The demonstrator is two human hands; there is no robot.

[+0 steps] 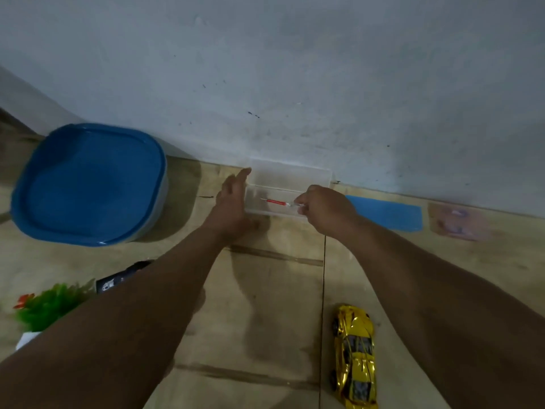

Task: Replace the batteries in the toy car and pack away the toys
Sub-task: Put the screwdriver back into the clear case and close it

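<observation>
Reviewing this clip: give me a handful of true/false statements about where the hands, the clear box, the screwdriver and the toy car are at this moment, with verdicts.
1. The right hand pinches the red screwdriver over the clear box. True.
2. The left hand grips the toy car. False: it rests, fingers straight, against the box's left side; the car lies untouched on the floor.
3. The clear box sits against the wall. True.
4. The blue lidded container is right of the clear box. False: it is to the left.
5. The toy car is inside the clear box. False: it lies on the floor, nearer the person.
</observation>
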